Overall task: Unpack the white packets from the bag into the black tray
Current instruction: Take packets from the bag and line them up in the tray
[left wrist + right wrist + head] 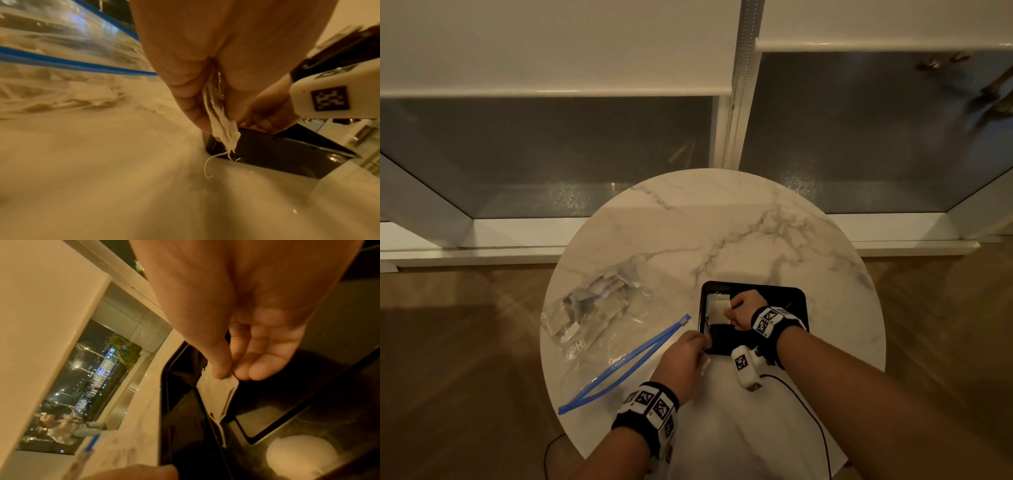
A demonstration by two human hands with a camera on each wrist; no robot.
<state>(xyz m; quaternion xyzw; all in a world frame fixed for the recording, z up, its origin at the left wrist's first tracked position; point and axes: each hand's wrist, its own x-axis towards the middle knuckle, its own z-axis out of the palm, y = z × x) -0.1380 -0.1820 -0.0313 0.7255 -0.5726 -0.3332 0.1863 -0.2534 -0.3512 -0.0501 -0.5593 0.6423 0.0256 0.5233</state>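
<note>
Pinching one tea-bag packet (719,310) flat at the black tray's (796,301) nine o'clock side, the right hand's (743,308) grip seats it, while the left hand (683,356) grasps another packet (221,120) just outside the tray's seven o'clock corner, the zip bag (592,318) lying at nine o'clock on the bench (722,226).

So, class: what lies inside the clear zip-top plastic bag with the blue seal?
Inside the clear zip-top plastic bag, a heap of white packets shows through; their number is hidden by overlap and glare.

home-like room | round marble table (739,240) | wood floor (465,342) | low windows (551,154) with roller blinds (551,44)
</note>
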